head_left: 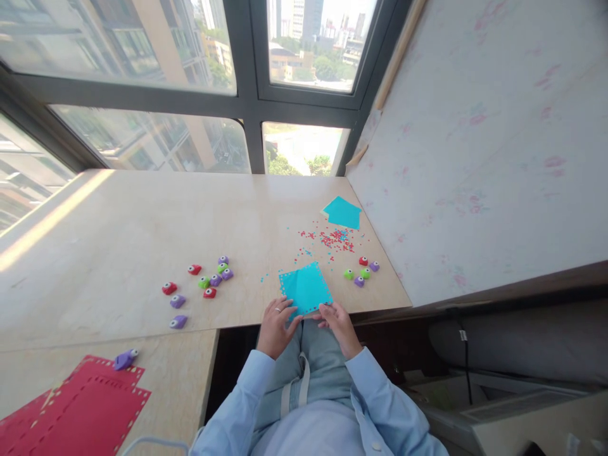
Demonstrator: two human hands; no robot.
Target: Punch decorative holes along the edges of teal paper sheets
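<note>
A square of blue paper with small holes punched along its borders lies at the table's front edge. My left hand, a ring on one finger, grips its lower left corner between the fingers and thumb. At the lower right corner, my right hand pinches the paper's edge. Confetti in red and blue is scattered beyond the sheet. Small craft punches in red, green and purple sit to the right of it. More such punches stand to the left.
More blue paper lies at the back right by the floral wall. Red sheets with punched edges rest on the lower left surface, a larger purple punch on them. Windows stand behind the table.
</note>
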